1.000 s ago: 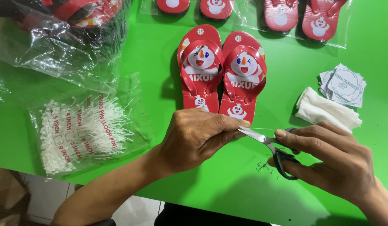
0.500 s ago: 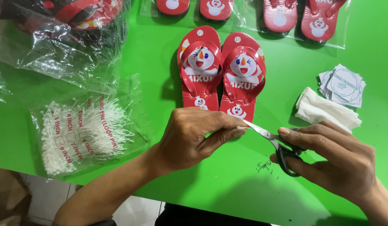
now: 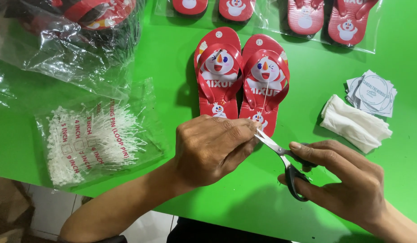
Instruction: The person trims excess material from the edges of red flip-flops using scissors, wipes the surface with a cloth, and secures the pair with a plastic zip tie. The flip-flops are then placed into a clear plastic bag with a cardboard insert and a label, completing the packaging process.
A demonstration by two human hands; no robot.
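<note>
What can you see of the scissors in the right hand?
The scissors are small, with slim silver metal blades and black plastic loop handles. The right hand holds them by the handles, fingers through the loops. They lie slanted, tips pointing up-left toward the left hand, above the green table. The blade tips meet a thin white loop pin at the heel of the red flip-flops.

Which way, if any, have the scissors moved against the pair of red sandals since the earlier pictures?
Yes. The scissors in the right hand have shifted up and slightly left, so their tips now sit at the heel of the right-hand sandal, beside the left hand.
</note>
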